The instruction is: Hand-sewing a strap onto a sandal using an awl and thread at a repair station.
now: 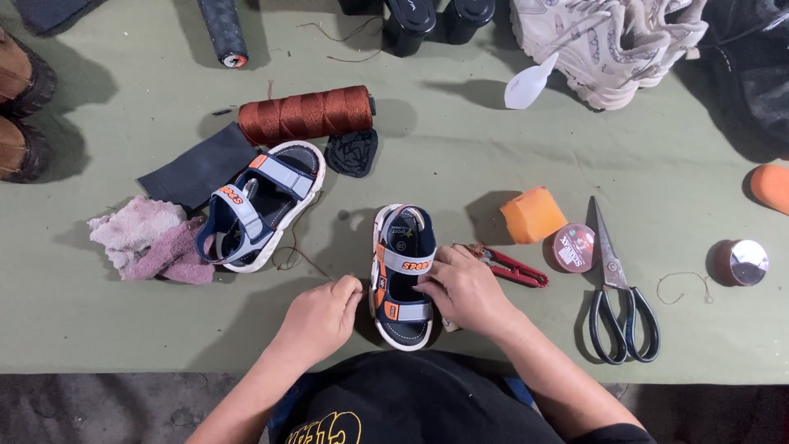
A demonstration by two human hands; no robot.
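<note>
A small navy sandal point(402, 247) with grey straps and orange trim lies near the front edge of the green table. My right hand point(465, 289) rests on its right side, fingers on the middle strap. My left hand point(323, 316) is curled into a loose fist at the sandal's left side, touching its sole edge. The matching sandal point(263, 201) lies on its side further left, with a loose thread trailing from it.
A brown thread spool point(306, 114), dark fabric pieces point(201, 167), a pink rag point(148, 238), red thread snips point(511, 266), an orange block point(532, 215), a round tin point(574, 247), black scissors point(621, 304), a metal-topped container point(740, 262), beige sneakers point(604, 41) and brown boots point(20, 107) surround the sandals.
</note>
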